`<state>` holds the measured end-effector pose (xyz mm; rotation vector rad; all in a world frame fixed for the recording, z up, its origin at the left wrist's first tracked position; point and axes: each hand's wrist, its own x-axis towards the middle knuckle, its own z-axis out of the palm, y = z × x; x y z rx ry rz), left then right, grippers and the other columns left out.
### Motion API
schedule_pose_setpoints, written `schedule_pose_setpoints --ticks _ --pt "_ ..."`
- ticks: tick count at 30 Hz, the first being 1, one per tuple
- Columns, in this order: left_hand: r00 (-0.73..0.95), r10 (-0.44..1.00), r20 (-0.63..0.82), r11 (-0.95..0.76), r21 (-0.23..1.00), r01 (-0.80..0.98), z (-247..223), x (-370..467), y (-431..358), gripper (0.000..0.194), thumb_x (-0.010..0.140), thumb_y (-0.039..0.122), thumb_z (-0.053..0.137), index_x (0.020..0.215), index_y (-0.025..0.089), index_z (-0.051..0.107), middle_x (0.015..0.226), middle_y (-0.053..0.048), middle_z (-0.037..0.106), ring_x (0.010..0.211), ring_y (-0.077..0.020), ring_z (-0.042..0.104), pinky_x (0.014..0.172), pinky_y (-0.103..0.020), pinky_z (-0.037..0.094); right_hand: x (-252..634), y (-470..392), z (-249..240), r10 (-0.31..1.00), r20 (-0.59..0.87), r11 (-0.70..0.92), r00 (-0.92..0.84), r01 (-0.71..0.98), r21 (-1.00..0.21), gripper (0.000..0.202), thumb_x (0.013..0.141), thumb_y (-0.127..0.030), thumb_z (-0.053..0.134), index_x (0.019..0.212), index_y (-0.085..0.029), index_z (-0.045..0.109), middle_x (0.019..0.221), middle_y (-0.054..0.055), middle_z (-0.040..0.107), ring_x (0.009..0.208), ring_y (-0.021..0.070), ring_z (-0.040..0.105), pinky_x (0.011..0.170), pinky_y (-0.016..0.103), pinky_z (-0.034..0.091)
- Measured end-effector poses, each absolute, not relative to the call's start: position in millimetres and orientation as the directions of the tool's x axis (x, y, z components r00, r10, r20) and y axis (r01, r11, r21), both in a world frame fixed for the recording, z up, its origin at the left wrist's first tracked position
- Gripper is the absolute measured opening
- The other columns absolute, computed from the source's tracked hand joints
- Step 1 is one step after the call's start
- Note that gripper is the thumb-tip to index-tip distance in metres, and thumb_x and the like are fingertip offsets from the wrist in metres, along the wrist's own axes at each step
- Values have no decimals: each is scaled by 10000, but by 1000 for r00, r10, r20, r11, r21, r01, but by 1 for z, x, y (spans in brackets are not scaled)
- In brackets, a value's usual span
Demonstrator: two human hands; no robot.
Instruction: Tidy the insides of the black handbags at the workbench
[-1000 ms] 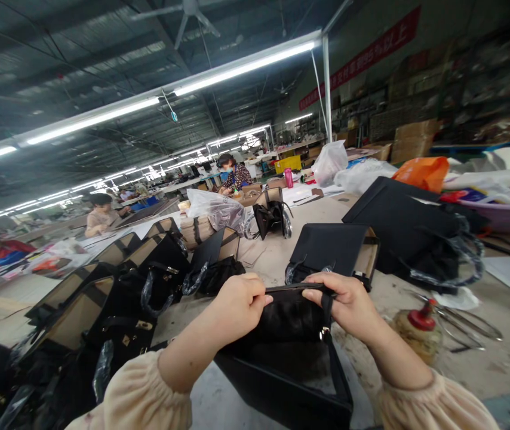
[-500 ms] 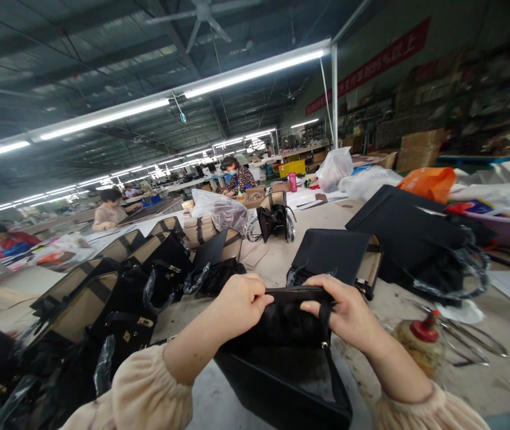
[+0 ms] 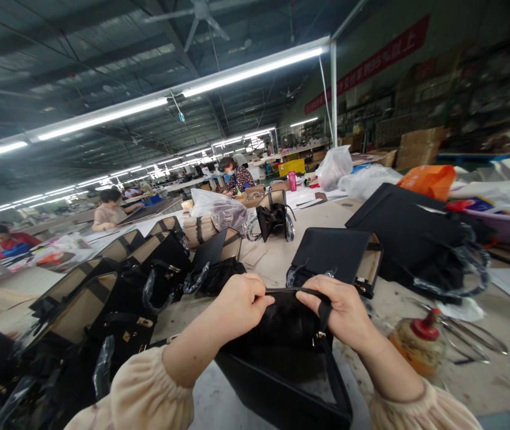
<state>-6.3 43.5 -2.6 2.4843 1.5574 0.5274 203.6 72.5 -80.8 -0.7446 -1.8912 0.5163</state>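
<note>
A black handbag (image 3: 277, 382) lies in front of me on the worktable, its opening towards me and a strap with a small metal fitting at its right side. My left hand (image 3: 248, 304) is closed, pinching the upper edge of the bag between thumb and fingers. Further right along that same edge, my right hand (image 3: 338, 304) grips the bag with its thumb on the near side. The strap passes close by the right fingers. The far side of the bag is hidden behind both hands.
Several black handbags (image 3: 160, 263) crowd the left. Ahead stand another bag (image 3: 277, 218) and a dark bag (image 3: 333, 257). To the right are a red-capped bottle (image 3: 420, 343), metal scissors-like tools (image 3: 474, 343) and a large black bag (image 3: 411, 239). Co-workers (image 3: 109, 209) sit beyond.
My right thumb and fingers have slid a little left along the bag's edge, closer to my left hand. The left hand has kept its pinch in nearly the same place.
</note>
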Motion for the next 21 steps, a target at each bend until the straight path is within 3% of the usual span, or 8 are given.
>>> schedule_pose_setpoints --ticks 9,17,19,21 --pt "392 895 214 -442 311 841 -2 -8 41 273 813 164 602 546 132 552 672 -26 598 643 -124 550 622 -227 410 204 72 -77 657 672 753 -342 252 -608 159 896 -265 549 786 -179 625 732 21 612 698 136 563 653 271 436" --pt "376 901 215 -428 305 851 -3 -8 44 286 802 179 620 529 133 547 664 -21 594 624 -119 548 611 -226 408 211 77 -77 638 632 762 -440 243 -600 188 920 -248 492 1015 -211 650 936 60 676 883 167 612 792 297 487" --pt "371 905 205 -419 294 859 -3 -8 45 272 803 175 617 540 133 560 662 -20 593 623 -120 547 613 -228 409 216 77 -77 652 588 749 -478 285 -598 317 882 -242 538 1196 -232 586 1063 69 665 978 184 612 859 316 493" --pt "361 911 200 -407 283 869 -3 -9 46 267 805 175 613 546 132 566 660 -19 590 622 -120 544 611 -228 406 226 73 -76 692 503 716 -518 403 -570 646 797 -201 600 1403 -252 385 1246 81 591 1128 216 560 957 363 468"
